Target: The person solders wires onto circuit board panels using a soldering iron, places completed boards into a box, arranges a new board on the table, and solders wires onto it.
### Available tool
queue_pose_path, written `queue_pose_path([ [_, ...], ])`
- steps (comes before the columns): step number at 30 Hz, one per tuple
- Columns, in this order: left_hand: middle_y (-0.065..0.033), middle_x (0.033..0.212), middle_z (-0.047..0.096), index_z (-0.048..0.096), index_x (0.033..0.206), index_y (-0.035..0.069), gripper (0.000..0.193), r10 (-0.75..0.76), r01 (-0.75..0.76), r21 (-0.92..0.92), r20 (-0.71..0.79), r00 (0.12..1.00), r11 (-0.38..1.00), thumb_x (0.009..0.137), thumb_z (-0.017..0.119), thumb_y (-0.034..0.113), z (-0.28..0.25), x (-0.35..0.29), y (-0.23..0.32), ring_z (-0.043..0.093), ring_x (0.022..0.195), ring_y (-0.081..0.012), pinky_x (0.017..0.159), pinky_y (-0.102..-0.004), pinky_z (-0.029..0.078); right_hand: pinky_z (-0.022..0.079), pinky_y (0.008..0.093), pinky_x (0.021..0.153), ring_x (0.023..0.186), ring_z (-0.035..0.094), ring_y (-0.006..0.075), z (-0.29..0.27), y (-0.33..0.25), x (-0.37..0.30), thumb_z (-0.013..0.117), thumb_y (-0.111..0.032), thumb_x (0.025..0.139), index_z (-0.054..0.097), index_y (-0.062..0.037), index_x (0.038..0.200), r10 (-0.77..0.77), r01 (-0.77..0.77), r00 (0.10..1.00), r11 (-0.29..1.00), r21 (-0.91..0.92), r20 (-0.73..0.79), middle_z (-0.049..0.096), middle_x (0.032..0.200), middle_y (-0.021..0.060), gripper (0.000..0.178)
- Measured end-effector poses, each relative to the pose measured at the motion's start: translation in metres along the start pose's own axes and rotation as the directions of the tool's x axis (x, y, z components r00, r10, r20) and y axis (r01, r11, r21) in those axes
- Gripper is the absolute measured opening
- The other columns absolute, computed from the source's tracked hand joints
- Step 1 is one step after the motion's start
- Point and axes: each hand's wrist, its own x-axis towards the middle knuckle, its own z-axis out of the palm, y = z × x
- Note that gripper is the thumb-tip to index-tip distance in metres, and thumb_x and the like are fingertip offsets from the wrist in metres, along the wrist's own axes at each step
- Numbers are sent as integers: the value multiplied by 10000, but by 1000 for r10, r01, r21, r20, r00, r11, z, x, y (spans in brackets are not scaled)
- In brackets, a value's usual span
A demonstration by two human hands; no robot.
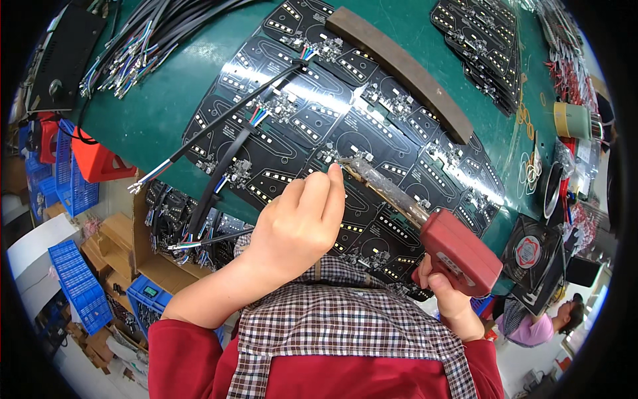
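Note:
My right hand [446, 292] grips a red soldering gun [460, 253] by its handle. The gun's long metal barrel points up and left, and its tip meets a black circuit board [345, 143] in the middle of the bench. Right by that tip, my left hand [302, 223] is closed in a pinch. A black cable [229, 236] with bare wire ends runs under this hand; the end at my fingertips is hidden. To the left, more black cables [226, 120] join the boards by coloured wires.
A curved brown bar [405, 73] lies across the joined boards. Stacked boards [482, 46] sit at the far right, loose cables [143, 46] at the far left. A fan [531, 253] stands right of the gun. Another person [535, 326] is at lower right.

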Motion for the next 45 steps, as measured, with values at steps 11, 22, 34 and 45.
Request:
queue_pose_path([
  [11, -56, 794, 480, 603, 1022, -82, 356, 5, -8, 24, 121, 993, 1000, 685, 612, 32, -10, 4, 3, 505, 682, -127, 499, -184, 464, 473, 221, 594, 635, 572, 85, 6, -3, 1, 711, -215, 764, 384, 70, 1315, -170, 170, 985, 985, -24, 7, 660, 982, 132, 701],
  [22, -55, 804, 467, 591, 1069, -88, 447, -62, 63, -25, 44, 997, 998, 639, 591, 37, -5, -1, 8, 493, 683, -140, 501, -191, 457, 491, 205, 613, 749, 617, 111, 4, 1, -2, 748, -202, 739, 352, 70, 1335, -78, 78, 997, 997, 20, 7, 642, 1027, 129, 765],
  [34, -56, 795, 494, 611, 1025, -69, 362, -77, 63, 111, 131, 988, 992, 679, 613, 38, -9, 4, 15, 489, 661, -131, 468, -179, 433, 505, 217, 639, 687, 609, 87, -6, 15, -3, 729, -204, 739, 376, 65, 1323, -146, 159, 987, 933, -323, 62, 642, 1048, 131, 733],
  [45, -69, 833, 524, 615, 1030, -68, 369, -44, 33, 101, 114, 992, 994, 683, 602, 59, -8, 2, 15, 509, 715, -137, 486, -178, 426, 486, 227, 617, 688, 602, 99, 2, -3, -4, 727, -233, 745, 390, 73, 1315, -83, 84, 996, 993, -83, 15, 650, 1003, 130, 730],
])
